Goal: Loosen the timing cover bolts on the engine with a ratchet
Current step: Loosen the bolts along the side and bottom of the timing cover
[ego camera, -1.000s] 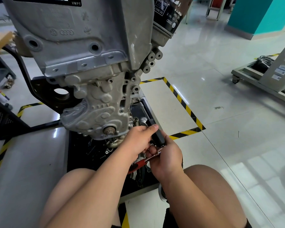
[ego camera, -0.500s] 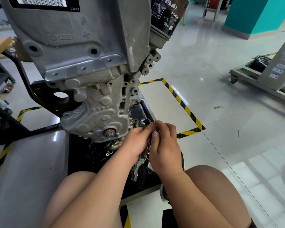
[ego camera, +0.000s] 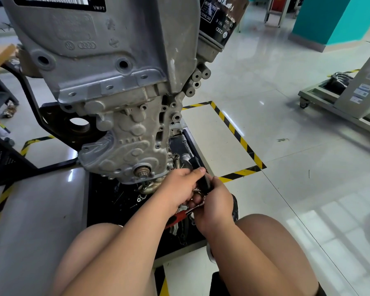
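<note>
**While both hands work low at the engine, no bolt shows as out**

As the person sits close before it, the engine (ego camera: 115, 82) hangs nose-down over a black tray (ego camera: 103, 206) on the floor. Its top is cut off by the frame.

Timing cover (ego camera: 128, 144): seated flat on the block, no gap seen along its edge. I cannot pick out any removed bolts among the small litter in the tray. Judgement: loosening is in hand, the cover is not freed, and most of the job looks left to do.

Left hand (ego camera: 179, 191) and right hand (ego camera: 216, 204) meet just beside the cover's lower right corner. Both are curled round one black-handled tool, probably the ratchet (ego camera: 202, 178). The left thumb lies on its upper part and the right fingers wrap its lower end. The handle slants up toward the block.

Hidden or unclear:
- The tool's head and any socket are masked by the left fingers, so I cannot tell whether it sits on a bolt.
- Bolts on the cover are too small to judge tight or slack.
- A red-handled tool (ego camera: 175, 220) shows under the left wrist, mostly covered.
</note>
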A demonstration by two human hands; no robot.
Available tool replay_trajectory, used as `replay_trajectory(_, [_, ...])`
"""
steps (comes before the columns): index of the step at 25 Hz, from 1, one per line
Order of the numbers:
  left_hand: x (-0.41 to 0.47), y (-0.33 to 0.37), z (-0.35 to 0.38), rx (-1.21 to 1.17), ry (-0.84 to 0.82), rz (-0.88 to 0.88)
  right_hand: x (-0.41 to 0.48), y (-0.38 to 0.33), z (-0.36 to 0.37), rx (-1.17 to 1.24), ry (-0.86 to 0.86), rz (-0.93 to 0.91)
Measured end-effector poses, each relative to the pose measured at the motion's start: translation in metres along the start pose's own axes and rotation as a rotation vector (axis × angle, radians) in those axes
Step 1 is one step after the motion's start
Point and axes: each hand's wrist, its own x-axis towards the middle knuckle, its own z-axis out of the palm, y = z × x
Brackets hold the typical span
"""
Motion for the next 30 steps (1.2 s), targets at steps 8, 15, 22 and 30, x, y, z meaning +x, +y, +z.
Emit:
replay_trajectory(8, [0.005,-0.005,0.0,-0.008,0.074,0.041,0.001,0.0,-0.011,-0.817,-0.032,-0.632])
replay_trajectory(15, [0.004,-0.004,0.002,-0.004,0.086,0.049,0.009,0.0,-0.018,-1.1,-0.032,-0.825])
replay_trajectory(22, [0.0,-0.005,0.0,0.048,0.036,0.015,0.003,-0.002,-0.003,-0.206,0.038,-0.042])
replay_trajectory(30, [0.003,-0.006,0.004,0.053,0.09,0.063,0.006,-0.001,-0.011,-0.701,0.05,-0.432])
